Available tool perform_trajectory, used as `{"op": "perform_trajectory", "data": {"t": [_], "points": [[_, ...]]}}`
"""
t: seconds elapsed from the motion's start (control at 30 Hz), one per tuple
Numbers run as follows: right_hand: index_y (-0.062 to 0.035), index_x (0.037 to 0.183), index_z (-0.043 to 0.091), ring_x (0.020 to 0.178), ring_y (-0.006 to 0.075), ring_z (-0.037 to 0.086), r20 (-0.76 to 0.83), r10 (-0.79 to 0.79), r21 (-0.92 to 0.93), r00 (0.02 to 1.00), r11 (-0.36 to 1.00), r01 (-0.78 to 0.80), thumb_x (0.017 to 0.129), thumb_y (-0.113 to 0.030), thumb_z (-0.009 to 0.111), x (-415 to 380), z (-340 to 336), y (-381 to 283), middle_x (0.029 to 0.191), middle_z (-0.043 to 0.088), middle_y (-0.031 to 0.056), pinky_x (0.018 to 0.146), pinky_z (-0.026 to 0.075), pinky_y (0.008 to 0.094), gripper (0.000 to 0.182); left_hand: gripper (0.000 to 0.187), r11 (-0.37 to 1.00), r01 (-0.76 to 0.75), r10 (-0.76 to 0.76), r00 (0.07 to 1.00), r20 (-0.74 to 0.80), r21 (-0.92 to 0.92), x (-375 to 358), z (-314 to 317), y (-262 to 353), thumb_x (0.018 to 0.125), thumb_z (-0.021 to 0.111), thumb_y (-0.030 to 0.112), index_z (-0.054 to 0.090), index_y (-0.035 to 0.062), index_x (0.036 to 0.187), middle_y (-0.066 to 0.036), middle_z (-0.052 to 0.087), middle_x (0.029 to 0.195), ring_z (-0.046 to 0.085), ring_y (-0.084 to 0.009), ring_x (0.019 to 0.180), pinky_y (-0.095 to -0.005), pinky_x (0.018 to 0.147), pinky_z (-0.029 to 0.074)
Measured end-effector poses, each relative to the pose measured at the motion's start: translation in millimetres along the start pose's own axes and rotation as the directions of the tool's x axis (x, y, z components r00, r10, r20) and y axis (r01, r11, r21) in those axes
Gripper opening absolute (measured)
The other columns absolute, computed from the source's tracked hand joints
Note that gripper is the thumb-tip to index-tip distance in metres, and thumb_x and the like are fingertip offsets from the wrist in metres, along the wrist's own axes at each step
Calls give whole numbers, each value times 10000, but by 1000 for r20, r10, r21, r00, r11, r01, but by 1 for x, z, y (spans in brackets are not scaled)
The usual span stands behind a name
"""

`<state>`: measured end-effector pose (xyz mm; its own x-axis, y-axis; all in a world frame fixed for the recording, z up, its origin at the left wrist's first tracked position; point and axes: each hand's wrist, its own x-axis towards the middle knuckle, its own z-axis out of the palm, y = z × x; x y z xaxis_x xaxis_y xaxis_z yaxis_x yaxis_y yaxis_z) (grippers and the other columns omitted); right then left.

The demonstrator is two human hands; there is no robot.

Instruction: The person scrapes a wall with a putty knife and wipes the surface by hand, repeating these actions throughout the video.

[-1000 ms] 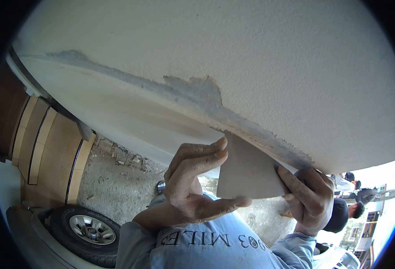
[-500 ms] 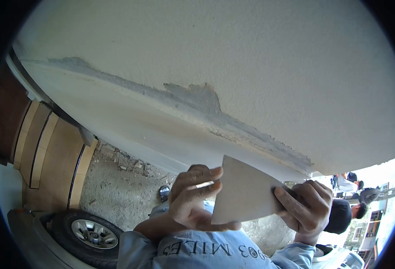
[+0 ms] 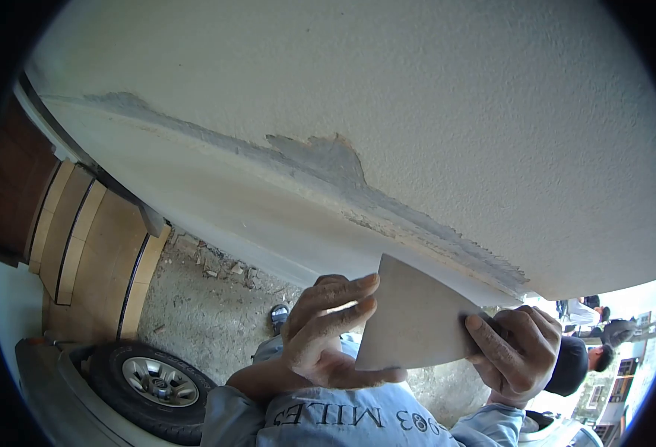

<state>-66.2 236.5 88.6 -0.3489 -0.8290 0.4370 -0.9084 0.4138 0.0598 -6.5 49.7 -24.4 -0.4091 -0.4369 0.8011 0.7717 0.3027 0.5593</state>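
Observation:
A putty knife with a broad, pale, fan-shaped blade [image 3: 421,316] is held in front of my chest, its wide edge to the left. My right hand [image 3: 518,350] closes around its narrow end, thumb pressed on the blade; a dark bit shows there, and the rest of the handle is hidden in the palm. At the wide edge, my left hand [image 3: 328,328] touches the blade, with two fingertips near the upper part and the thumb along the lower corner. Pale dust coats the fingers. Above the blade is a white wall [image 3: 492,149] with a rough grey patched strip [image 3: 328,160].
A vehicle wheel [image 3: 156,384] stands at the lower left, near tiled steps [image 3: 97,261]. Rubble [image 3: 216,261] lies along the wall base on the concrete floor [image 3: 201,313]. A person in a dark cap [image 3: 568,366] is at the right, with others farther off.
The view has shifted slightly, and both hands with the putty knife appear a little farther right. The grip looks the same.

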Motion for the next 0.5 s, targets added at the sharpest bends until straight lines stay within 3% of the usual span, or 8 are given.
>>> {"op": "perform_trajectory", "data": {"t": [0.23,0.5], "points": [[-191,970,656,446,74,546,-10,26,-33,1000,999,-26,601,-340,722,7,-1,0,496,538,13,384,467,242,403,631,999,26,-26,1000,-2,-45,8,2,-3,624,774,337,526,-62,1046,-231,552,1065,525,-267,1047,-356,818,469],[-164,992,651,431,87,551,11,56,21,998,998,-57,608,-308,716,13,0,1,488,536,21,376,460,263,416,606,1000,15,-15,999,-41,4,18,5,-3,593,796,301,546,-67,1005,-234,568,1009,569,-256,968,-304,751,513]]}}
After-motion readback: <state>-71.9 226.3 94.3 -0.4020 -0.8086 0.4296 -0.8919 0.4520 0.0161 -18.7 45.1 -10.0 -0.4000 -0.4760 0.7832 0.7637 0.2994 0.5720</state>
